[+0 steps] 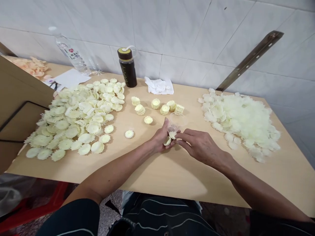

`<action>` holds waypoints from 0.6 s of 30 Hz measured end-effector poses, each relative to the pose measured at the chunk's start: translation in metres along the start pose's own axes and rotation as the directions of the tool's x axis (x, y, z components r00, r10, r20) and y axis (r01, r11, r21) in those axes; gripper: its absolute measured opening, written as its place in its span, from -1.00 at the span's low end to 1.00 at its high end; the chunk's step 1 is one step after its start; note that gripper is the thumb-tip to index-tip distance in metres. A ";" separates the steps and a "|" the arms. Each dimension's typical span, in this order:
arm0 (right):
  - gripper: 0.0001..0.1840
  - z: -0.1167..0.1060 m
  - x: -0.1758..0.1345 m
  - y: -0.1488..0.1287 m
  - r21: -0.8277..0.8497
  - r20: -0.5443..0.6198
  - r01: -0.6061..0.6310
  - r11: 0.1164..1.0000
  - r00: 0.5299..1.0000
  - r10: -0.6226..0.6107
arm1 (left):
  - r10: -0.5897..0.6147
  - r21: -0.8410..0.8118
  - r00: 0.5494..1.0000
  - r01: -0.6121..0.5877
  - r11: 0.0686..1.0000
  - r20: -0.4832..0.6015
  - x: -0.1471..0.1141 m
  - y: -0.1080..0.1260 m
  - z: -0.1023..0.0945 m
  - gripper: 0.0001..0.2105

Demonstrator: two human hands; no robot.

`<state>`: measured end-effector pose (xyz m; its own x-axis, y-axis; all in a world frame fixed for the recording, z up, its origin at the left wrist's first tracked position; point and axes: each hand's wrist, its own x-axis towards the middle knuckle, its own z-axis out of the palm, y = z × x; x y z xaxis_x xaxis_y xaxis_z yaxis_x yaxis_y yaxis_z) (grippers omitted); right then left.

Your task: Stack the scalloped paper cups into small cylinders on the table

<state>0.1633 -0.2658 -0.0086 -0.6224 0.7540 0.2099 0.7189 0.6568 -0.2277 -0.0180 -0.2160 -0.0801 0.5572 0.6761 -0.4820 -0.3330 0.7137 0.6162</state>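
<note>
My left hand (161,137) and my right hand (199,144) meet at the middle of the wooden table (172,173). Between their fingertips they pinch a small pale yellow frilled flower piece (170,137); a thin clear piece shows just above it. A big heap of flat yellow frilled discs (78,118) lies to the left. A pile of whiter petal pieces (240,123) lies to the right. Several small stacked yellow pieces (157,106) stand in a row behind my hands, and two single ones (129,133) lie nearer.
A dark bottle (128,67) and a clear water bottle (70,52) stand by the tiled wall. A white cloth (158,86) lies at the back. A cardboard box (19,108) sits at the left edge, a metal bracket (251,59) leans at the right.
</note>
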 end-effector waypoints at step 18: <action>-0.85 -0.065 -0.006 -0.005 0.071 -0.381 -0.088 0.994 0.918 0.109 | 0.042 0.166 0.984 -0.071 0.983 0.174 -0.003 0.002 -0.007 -0.21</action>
<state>0.1842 -0.2743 0.0532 -0.3753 0.7603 0.5302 0.7473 0.5865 -0.3122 -0.0254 -0.2149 -0.0813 0.6665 0.6632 -0.3405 -0.2404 0.6235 0.7439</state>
